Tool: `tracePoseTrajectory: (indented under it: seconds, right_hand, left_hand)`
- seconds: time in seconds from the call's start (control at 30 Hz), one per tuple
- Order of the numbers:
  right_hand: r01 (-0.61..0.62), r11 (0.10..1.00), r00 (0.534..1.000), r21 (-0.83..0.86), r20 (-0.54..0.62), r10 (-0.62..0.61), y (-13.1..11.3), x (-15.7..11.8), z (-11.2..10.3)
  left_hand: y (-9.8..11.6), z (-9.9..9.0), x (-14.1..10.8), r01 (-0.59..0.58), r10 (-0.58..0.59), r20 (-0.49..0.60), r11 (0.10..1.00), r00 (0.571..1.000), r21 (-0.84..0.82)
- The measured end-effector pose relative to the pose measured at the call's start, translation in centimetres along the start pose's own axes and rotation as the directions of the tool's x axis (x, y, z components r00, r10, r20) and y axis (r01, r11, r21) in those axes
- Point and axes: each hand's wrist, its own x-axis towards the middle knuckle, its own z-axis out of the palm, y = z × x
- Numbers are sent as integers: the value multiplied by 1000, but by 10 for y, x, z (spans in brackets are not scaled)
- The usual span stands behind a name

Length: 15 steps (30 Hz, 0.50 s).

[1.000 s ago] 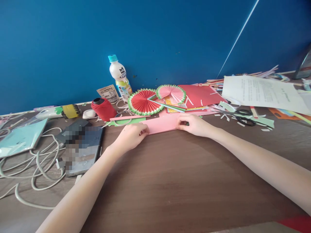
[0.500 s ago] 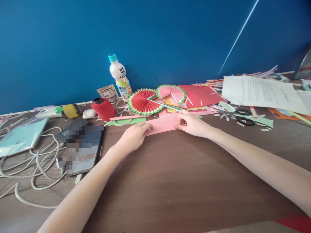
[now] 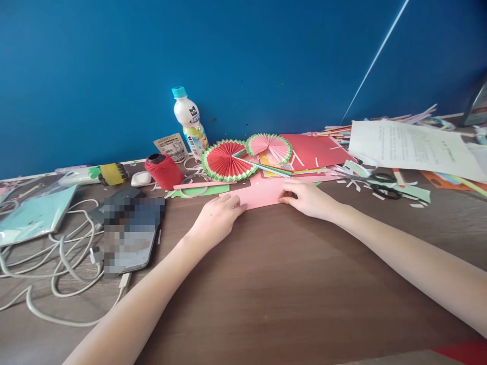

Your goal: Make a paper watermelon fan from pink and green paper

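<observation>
A strip of pink paper (image 3: pixel 262 196) lies on the brown table between my two hands. My left hand (image 3: pixel 219 217) is closed at its left end, thumb and fingers on the near edge. My right hand (image 3: pixel 304 196) pinches the right end between thumb and fingers. Just behind the paper rest a red pleated paper fan (image 3: pixel 224 161) with a green and white rim and a smaller pink pleated fan (image 3: pixel 268 147). Thin paper-covered sticks (image 3: pixel 262 166) lie across them.
Behind stand a drink bottle (image 3: pixel 192 121) and a red thread spool (image 3: pixel 164 171). A phone (image 3: pixel 139 235) and white cables (image 3: pixel 61 253) lie left. Scissors (image 3: pixel 384 185), paper scraps, red paper (image 3: pixel 312 149) and a printed sheet (image 3: pixel 411 147) are right. A blue wall (image 3: pixel 266 61) rises behind.
The left fingers have shifted slightly along the near edge, with the thumb now more stretched out. The right hand keeps its pinch. The whole view has shifted a little.
</observation>
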Motion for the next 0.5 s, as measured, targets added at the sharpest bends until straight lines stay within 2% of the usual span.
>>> tracePoseTrajectory:
  seconds: [0.13, 0.2, 0.37, 0.5]
  right_hand:
    - [119, 935, 992, -333, 2, -125, -13, -7, 6]
    - [151, 903, 987, -402, 17, -158, -24, -10, 14]
    - [350, 914, 936, -203, 46, -349, -44, -16, 34]
    - [341, 927, 940, -156, 44, -338, -47, -17, 37]
  left_hand:
    - [28, -5, 3, 88, -92, 44, 991, 995, 100]
    - [37, -5, 4, 115, -119, 29, 987, 992, 110]
    - [45, 0, 3, 174, -174, -16, 983, 985, 63]
    - [50, 1, 2, 218, -218, 12, 976, 976, 24]
